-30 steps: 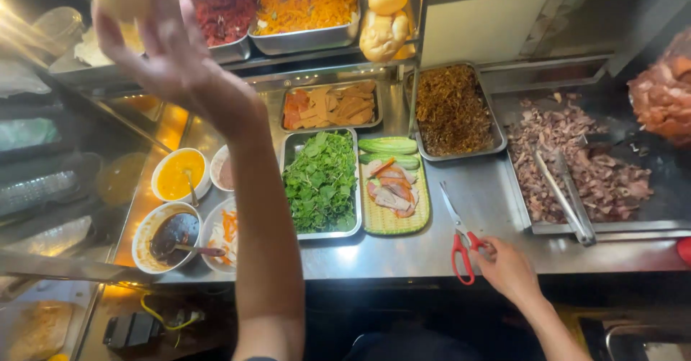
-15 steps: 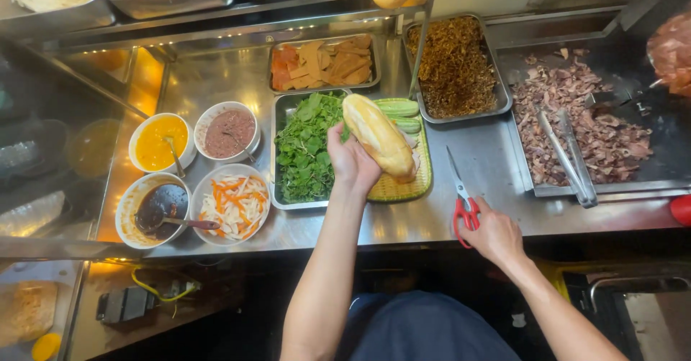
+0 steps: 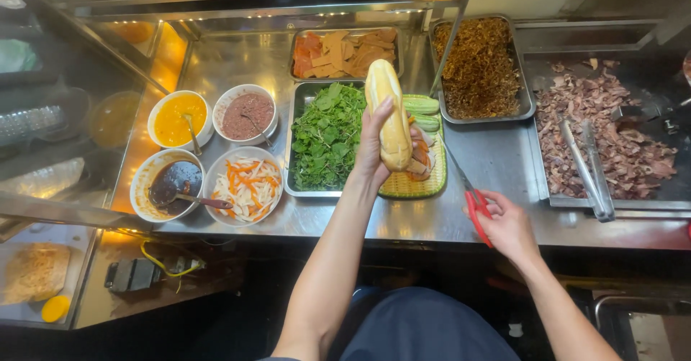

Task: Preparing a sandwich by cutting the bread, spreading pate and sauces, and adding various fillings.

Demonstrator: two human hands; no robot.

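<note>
head view — left fingers [image 3: 380,120] wrap bread roll [image 3: 386,109] | right fingers [image 3: 493,206] grip red scissors [image 3: 471,201]

Brushed steel counter [image 3: 497,161], dull sheen, bread roll [image 3: 389,113] matt golden crust, scissors [image 3: 471,201] glossy red plastic handles, woven plastic tray [image 3: 425,184], glazed bowl [image 3: 160,177].

1. We see a stainless steel counter [image 3: 237,59] running across the view, shiny under warm light.
2. A raised metal shelf [image 3: 252,5] spans its far edge.
3. At left, a glass panel [image 3: 50,116] reflects an orange glow.
4. Below, the floor is dark.
</note>
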